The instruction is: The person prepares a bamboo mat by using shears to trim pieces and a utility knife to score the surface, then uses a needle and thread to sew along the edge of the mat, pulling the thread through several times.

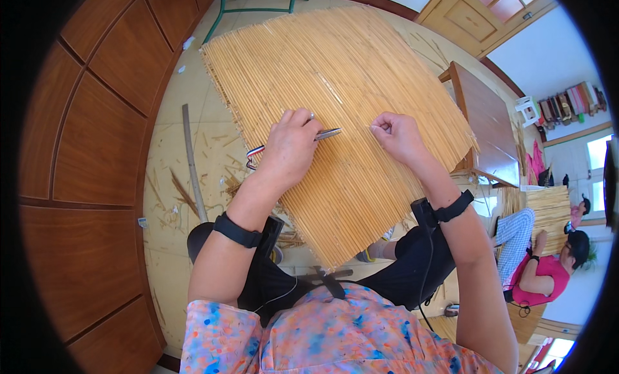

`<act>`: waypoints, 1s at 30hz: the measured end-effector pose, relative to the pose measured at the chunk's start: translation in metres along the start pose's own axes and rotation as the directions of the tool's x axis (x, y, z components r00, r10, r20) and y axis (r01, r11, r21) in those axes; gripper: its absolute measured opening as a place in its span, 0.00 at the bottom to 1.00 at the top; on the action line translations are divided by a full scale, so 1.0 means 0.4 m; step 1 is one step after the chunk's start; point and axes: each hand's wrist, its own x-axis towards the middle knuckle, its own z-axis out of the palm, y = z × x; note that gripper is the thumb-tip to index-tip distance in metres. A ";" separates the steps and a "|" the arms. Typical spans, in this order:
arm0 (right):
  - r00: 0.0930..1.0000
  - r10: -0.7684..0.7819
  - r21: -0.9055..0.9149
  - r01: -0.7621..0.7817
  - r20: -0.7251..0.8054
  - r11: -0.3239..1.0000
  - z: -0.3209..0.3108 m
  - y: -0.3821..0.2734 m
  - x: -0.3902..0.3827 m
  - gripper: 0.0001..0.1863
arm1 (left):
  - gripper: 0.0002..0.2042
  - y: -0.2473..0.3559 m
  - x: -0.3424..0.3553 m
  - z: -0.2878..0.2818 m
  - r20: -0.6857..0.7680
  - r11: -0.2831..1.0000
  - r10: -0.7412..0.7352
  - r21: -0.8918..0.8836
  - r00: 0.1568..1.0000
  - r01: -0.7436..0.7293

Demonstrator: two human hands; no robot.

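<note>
A large mat of straw-coloured stalks (361,71) laid side by side spreads before me, its near corner reaching between my knees. My left hand (291,145) lies over the left part of the mat, closed on a slim pointed metal tool (329,134) whose silver tip points right. A striped band (256,151) and a dark loop show on that hand's other side; the tool's exact kind is hidden in my palm. My right hand (398,137), to the right and over the mat, is closed, thumb against curled forefinger. Whatever it pinches is too small to make out.
Wooden panelling (97,116) runs along the left. A long stick (189,161) and stalk scraps lie on the tiled floor. A brown table (483,119) stands right of the mat, a green metal frame (222,12) behind it. Another person (545,274) sits far right beside stalks.
</note>
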 end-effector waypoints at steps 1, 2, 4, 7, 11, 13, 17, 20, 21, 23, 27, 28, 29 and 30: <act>1.000 0.006 -0.002 -0.006 -0.022 1.000 0.002 -0.001 0.000 0.06 | 0.09 0.000 -0.001 0.000 -0.011 1.000 0.008 -0.004 1.000 -0.008; 1.000 0.006 -0.001 -0.006 -0.022 1.000 0.003 -0.004 0.000 0.06 | 0.09 -0.003 -0.002 0.001 -0.010 1.000 0.008 -0.003 1.000 -0.008; 0.999 0.037 -0.032 -0.037 -0.019 0.999 0.000 -0.012 0.001 0.07 | 0.08 -0.007 -0.003 0.005 -0.011 1.000 0.005 -0.003 1.000 -0.005; 1.000 0.018 -0.052 -0.019 -0.010 0.998 -0.003 -0.015 0.004 0.06 | 0.08 -0.007 -0.002 0.005 -0.003 1.000 -0.001 0.008 1.000 0.001; 0.997 -0.058 -0.021 0.057 -0.047 0.998 0.005 -0.015 0.011 0.06 | 0.10 -0.003 0.000 0.003 -0.012 1.000 0.005 0.009 1.000 -0.005; 0.991 -0.134 -0.085 0.132 -0.026 0.988 -0.001 -0.024 0.013 0.05 | 0.10 -0.003 -0.003 0.005 -0.033 0.999 0.029 0.017 0.999 -0.029; 0.975 -0.222 -0.142 0.218 -0.017 0.966 -0.009 -0.028 0.027 0.05 | 0.11 -0.001 -0.002 0.002 -0.011 1.000 0.024 0.018 1.000 -0.024; 0.941 -0.338 -0.232 0.331 0.010 0.914 -0.012 -0.027 0.035 0.06 | 0.11 0.003 -0.001 -0.001 0.003 1.000 0.008 0.019 1.000 -0.008; 0.939 -0.343 -0.228 0.340 0.025 0.913 -0.015 -0.032 0.038 0.06 | 0.11 0.003 -0.001 -0.002 -0.003 1.000 0.010 0.012 1.000 -0.010; 0.937 -0.347 -0.222 0.347 0.044 0.911 -0.017 -0.041 0.042 0.06 | 0.11 0.003 -0.002 -0.001 -0.007 1.000 0.009 0.004 1.000 -0.009; 0.911 -0.406 -0.257 0.411 0.076 0.875 -0.017 -0.045 0.046 0.05 | 0.11 0.000 0.000 0.003 -0.019 1.000 0.010 0.014 1.000 -0.010; 0.896 -0.435 -0.278 0.442 0.088 0.853 -0.019 -0.046 0.047 0.05 | 0.11 0.000 0.000 0.003 -0.019 1.000 0.009 0.013 1.000 -0.009; 0.897 -0.433 -0.279 0.439 0.087 0.854 -0.022 -0.048 0.050 0.05 | 0.11 -0.001 0.001 0.004 -0.016 1.000 0.010 0.012 1.000 -0.010; 0.893 -0.423 -0.336 0.449 0.150 0.828 -0.026 -0.051 0.054 0.05 | 0.11 -0.002 0.001 0.004 -0.010 1.000 0.010 0.016 1.000 -0.009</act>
